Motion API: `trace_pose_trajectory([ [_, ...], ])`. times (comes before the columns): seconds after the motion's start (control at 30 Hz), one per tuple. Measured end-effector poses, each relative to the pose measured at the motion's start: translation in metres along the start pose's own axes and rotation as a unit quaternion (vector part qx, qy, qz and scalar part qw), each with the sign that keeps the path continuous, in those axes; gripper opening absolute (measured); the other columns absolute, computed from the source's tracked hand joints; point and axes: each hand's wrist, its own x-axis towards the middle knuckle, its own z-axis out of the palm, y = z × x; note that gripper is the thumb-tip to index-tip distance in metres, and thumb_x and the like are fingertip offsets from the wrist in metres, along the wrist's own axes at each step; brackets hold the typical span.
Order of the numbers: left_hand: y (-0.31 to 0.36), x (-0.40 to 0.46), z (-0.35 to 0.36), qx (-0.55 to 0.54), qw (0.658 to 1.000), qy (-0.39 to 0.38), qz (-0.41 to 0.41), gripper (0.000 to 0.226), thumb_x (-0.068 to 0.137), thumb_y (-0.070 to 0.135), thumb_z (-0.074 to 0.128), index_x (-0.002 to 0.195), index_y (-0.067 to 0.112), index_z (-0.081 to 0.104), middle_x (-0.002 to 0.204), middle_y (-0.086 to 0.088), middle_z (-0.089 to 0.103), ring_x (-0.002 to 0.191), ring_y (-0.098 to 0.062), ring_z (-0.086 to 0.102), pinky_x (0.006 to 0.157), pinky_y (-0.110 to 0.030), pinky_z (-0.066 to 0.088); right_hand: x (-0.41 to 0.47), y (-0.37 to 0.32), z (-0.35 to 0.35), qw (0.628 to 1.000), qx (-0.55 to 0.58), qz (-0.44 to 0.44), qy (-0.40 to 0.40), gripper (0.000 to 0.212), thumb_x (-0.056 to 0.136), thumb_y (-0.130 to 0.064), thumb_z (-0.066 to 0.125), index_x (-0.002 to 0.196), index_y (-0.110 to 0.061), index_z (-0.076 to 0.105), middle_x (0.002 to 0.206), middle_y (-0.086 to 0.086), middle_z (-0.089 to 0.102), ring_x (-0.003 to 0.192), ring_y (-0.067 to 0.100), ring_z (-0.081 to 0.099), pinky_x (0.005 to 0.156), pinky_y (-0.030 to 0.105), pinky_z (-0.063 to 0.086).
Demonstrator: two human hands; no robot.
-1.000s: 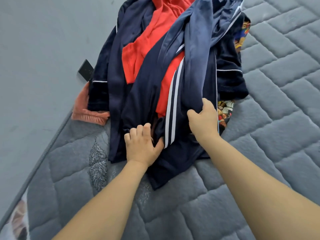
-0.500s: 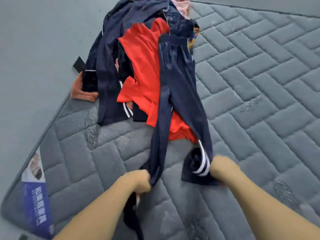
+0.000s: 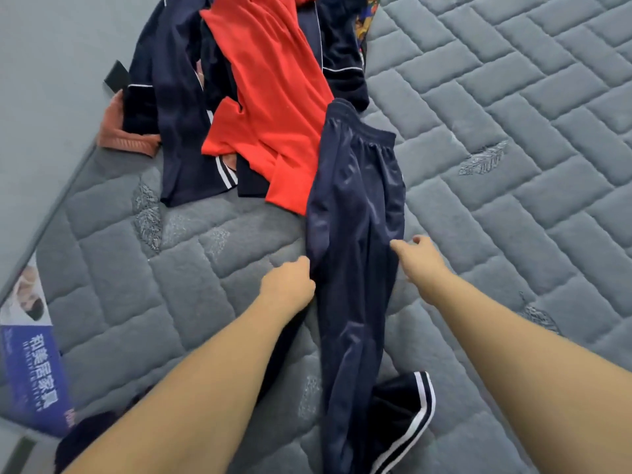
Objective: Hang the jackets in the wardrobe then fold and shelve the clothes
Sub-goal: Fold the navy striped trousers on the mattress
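Observation:
Navy track trousers [image 3: 355,241] with white side stripes lie stretched lengthwise on the grey quilted mattress [image 3: 513,172], waistband far, one striped leg end folded near the bottom. My left hand [image 3: 289,283] holds the trousers' left edge at mid-length, its fingertips hidden in the cloth. My right hand [image 3: 419,256] is at the right edge, thumb and forefinger apart, just touching the fabric. Behind them lies a pile: a red shirt [image 3: 270,97] over dark navy jackets [image 3: 171,97].
An orange knit garment [image 3: 119,135] sticks out at the pile's left, by the mattress edge and the grey floor. A small black object [image 3: 117,77] lies on the floor. A blue label [image 3: 34,367] sits on the mattress corner. A patterned cloth [image 3: 364,22] peeks out behind.
The trousers have been pulled out of the pile and laid flat along the mattress. Both hands moved from the leg ends up to the trousers' middle; my right hand let go of the striped end.

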Motion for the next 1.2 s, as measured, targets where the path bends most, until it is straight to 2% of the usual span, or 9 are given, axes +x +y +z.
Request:
trace_pose_trajectory([
  [0.1, -0.013, -0.045, 0.030, 0.227, 0.937, -0.205, 0.170, 0.029, 0.090, 0.024, 0.052, 0.117, 0.013, 0.059, 0.116, -0.012, 0.066, 0.100, -0.033, 0.065, 0.080, -0.039, 0.048, 0.020, -0.006, 0.014, 0.999, 0.032, -0.006, 0.003, 0.087, 0.087, -0.034, 0.068, 0.154, -0.015, 0.015, 0.119, -0.005, 0.045, 0.101, 0.019, 0.052, 0.085, 0.036, 0.045],
  [0.23, -0.057, -0.063, 0.014, 0.165, 0.838, -0.516, 0.069, 0.033, 0.088, 0.019, 0.058, 0.113, -0.002, 0.066, 0.104, -0.021, 0.068, 0.081, -0.034, 0.065, 0.065, -0.025, 0.049, 0.005, 0.013, 0.030, 0.963, -0.255, -0.011, -0.081, 0.024, 0.080, -0.006, 0.055, 0.099, 0.000, 0.068, 0.074, 0.012, 0.070, 0.065, 0.027, 0.066, 0.063, 0.030, 0.053],
  [0.33, -0.083, -0.021, -0.015, -0.261, 0.937, -0.227, -0.053, 0.015, 0.088, 0.001, 0.051, 0.097, 0.003, 0.063, 0.095, -0.021, 0.066, 0.087, -0.033, 0.065, 0.075, -0.034, 0.053, -0.009, 0.032, 0.031, 0.934, -0.353, -0.030, -0.050, 0.017, 0.080, -0.014, 0.051, 0.091, -0.008, 0.062, 0.098, 0.017, 0.068, 0.083, 0.032, 0.062, 0.073, 0.034, 0.050],
  [0.43, -0.069, 0.012, -0.017, -0.615, 0.765, -0.019, -0.191, 0.022, 0.090, -0.007, 0.043, 0.095, 0.008, 0.059, 0.078, -0.009, 0.065, 0.071, -0.025, 0.059, 0.070, -0.037, 0.054, 0.012, 0.009, 0.026, 0.948, -0.245, -0.201, 0.029, 0.050, 0.079, -0.027, 0.064, 0.126, -0.012, 0.053, 0.125, 0.013, 0.057, 0.116, 0.031, 0.054, 0.098, 0.041, 0.044],
  [0.53, -0.051, 0.029, 0.000, -0.665, 0.709, 0.002, -0.237, 0.029, 0.087, 0.001, 0.052, 0.113, 0.014, 0.051, 0.070, -0.006, 0.060, 0.048, -0.014, 0.054, 0.046, -0.023, 0.043, 0.025, -0.029, 0.044, 0.935, -0.234, -0.238, -0.122, 0.067, 0.077, -0.041, 0.073, 0.136, -0.027, 0.043, 0.116, -0.004, 0.060, 0.107, 0.018, 0.057, 0.094, 0.034, 0.045],
  [0.83, 0.035, 0.009, -0.013, -0.687, 0.708, 0.088, -0.138, 0.012, 0.069, 0.014, 0.066, 0.081, 0.015, 0.066, 0.073, -0.003, 0.069, 0.065, -0.017, 0.062, 0.060, -0.031, 0.053, 0.013, -0.007, -0.033, 0.983, 0.015, -0.128, -0.129, 0.005, 0.077, -0.011, 0.051, 0.076, -0.011, 0.057, 0.068, 0.005, 0.042, 0.064, 0.017, 0.037, 0.057, 0.031, 0.028],
  [0.97, 0.142, 0.000, -0.042, -0.466, 0.835, 0.291, 0.030, 0.017, 0.084, 0.002, 0.060, 0.075, 0.014, 0.053, 0.083, -0.003, 0.054, 0.077, -0.016, 0.050, 0.074, -0.033, 0.043, -0.012, 0.037, -0.143, 0.967, 0.240, -0.084, 0.025, 0.034, 0.079, 0.000, 0.044, 0.056, -0.023, 0.033, 0.057, -0.006, 0.026, 0.054, 0.012, 0.021, 0.049, 0.026, 0.012],
  [1.1, 0.289, -0.003, -0.048, -0.290, 0.837, 0.430, 0.174, 0.019, 0.077, 0.013, 0.065, 0.089, 0.008, 0.052, 0.110, -0.014, 0.048, 0.099, -0.034, 0.047, 0.090, -0.045, 0.041, -0.030, 0.081, -0.241, 0.881, 0.434, -0.060, 0.182, 0.046, 0.077, 0.007, 0.039, 0.052, -0.028, 0.023, 0.054, -0.009, 0.018, 0.053, 0.010, 0.013, 0.052, 0.028, 0.008],
  [1.2, 0.375, 0.009, -0.019, -0.107, 0.935, 0.241, 0.239, 0.045, 0.086, 0.035, 0.063, 0.124, 0.017, 0.047, 0.146, -0.011, 0.027, 0.135, -0.033, 0.025, 0.111, -0.069, 0.017, -0.024, 0.120, -0.296, 0.865, 0.398, -0.002, 0.306, 0.038, 0.083, 0.002, 0.043, 0.057, -0.022, 0.028, 0.058, -0.005, 0.024, 0.057, 0.013, 0.018, 0.052, 0.031, 0.014],
])
